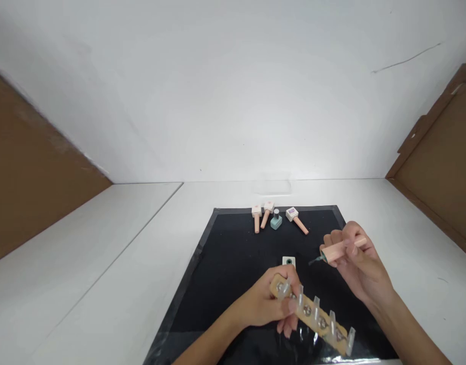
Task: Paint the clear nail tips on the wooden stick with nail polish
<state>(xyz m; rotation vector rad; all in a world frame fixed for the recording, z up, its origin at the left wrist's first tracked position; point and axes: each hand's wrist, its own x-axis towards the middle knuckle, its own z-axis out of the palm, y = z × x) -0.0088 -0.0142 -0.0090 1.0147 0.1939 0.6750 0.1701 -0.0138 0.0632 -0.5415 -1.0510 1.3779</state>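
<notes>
My left hand (273, 301) grips one end of a wooden nail tip stand (312, 317), a strip with several clear nail tips (315, 310) standing up from it. Between the fingers of my right hand (360, 266) is a nail polish brush (341, 250) with a pink cap handle. Its dark-wet bristles point left, above the stand and apart from the tips. Just beyond my left hand stands an uncapped white polish bottle (289, 261), its dark opening facing up and its lower part hidden by the hand.
Toward the back of the black mat (233, 263) lie white bottles with pink caps (256, 218) and a small teal bottle (276, 221). A clear plastic box (273, 186) sits by the white wall. Brown cardboard panels (441, 157) flank the white table.
</notes>
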